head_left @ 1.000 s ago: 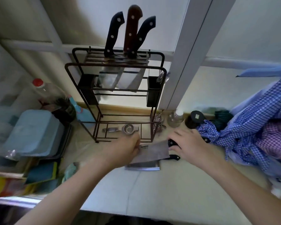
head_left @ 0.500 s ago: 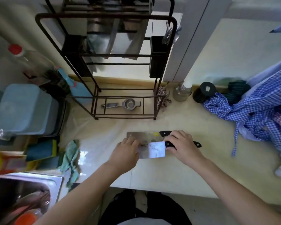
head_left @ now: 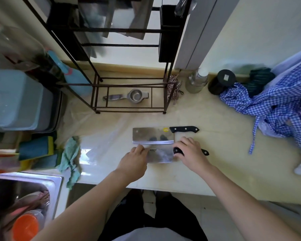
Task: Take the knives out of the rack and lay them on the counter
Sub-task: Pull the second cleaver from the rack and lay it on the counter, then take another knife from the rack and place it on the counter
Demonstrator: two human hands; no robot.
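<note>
Two cleavers lie flat on the pale bench (head_left: 215,136), just in front of the black wire rack (head_left: 129,94). The far cleaver (head_left: 151,135) rests untouched, its black handle pointing right. The near cleaver (head_left: 161,154) lies parallel to it, its far edge touching or slightly overlapping the far one's blade.

The right hand (head_left: 189,152) is curled over the near cleaver's black handle, fingers closed around it, with the handle's end poking out to the right of the hand. The left hand (head_left: 134,160) lies with fingers loosely bent, fingertips pressing on the left end of that same blade; it grips nothing.

More blades (head_left: 111,16) hang in the rack's upper part at the far edge of the view, blurred; their handles are out of sight. A small metal strainer (head_left: 129,96) lies inside the rack's base.

To the left sit a crumpled green cloth (head_left: 70,157) and a steel sink (head_left: 24,197); to the right, a heap of blue checked fabric (head_left: 276,105), a black jar (head_left: 221,81) and a clear bottle (head_left: 196,82).
</note>
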